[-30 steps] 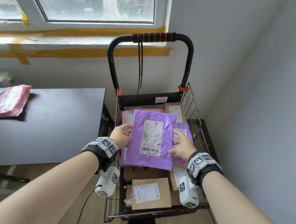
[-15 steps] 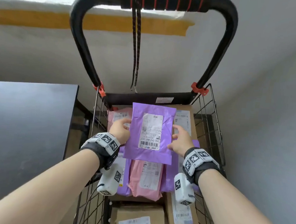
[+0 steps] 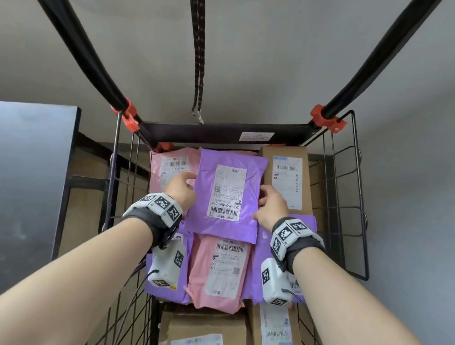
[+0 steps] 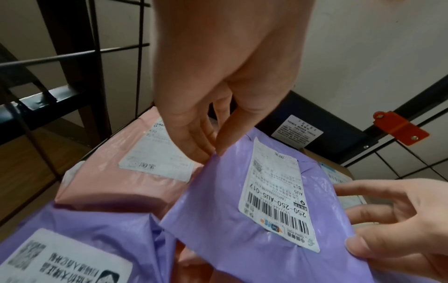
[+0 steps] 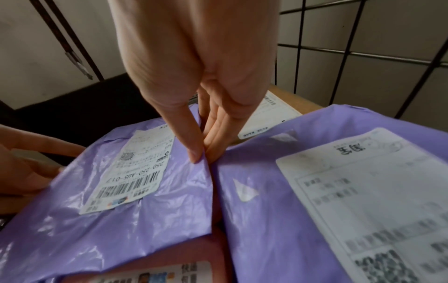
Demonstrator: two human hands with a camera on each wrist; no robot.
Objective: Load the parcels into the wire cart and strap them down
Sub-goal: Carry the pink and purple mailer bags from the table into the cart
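Parcels already fill most of the wire cart (image 3: 354, 197), so the loading looks nearly done, but I think the strapping has not begun. The landmark here is the purple bag (image 3: 228, 196), a soft, shiny plastic mailer with a white paper label, lying on top of the pile near the back of the cart. The left hand (image 3: 183, 190) pinches its left edge, thumb against curled fingers (image 4: 194, 141). The right hand (image 3: 271, 206) pinches its right edge the same way, thumb and fingers (image 5: 215, 137) pressed together on the thin plastic. Both hands seem to be setting it down or nudging it straight. Left of the purple bag lies a pink bag (image 3: 171, 168), puffy and smooth. Right of it lies a brown box (image 3: 288, 176), flat-sided cardboard with sharp corners. Just in front of the purple bag, partly under it, lies another pink bag (image 3: 220, 271), with more purple bags on each side of that one. Further to the front are more brown boxes. Above and behind the purple bag, a dark stretchy strap (image 3: 200, 49) hangs loose from the handle, with a small metal hook (image 3: 198, 115) at its end touching nothing. So what is left is to let go of this bag, then pull the strap over the pile and hook it. The bags are slippery and squashy, so they could slide. A dark desk (image 3: 24, 171) stands to the left of the cart.
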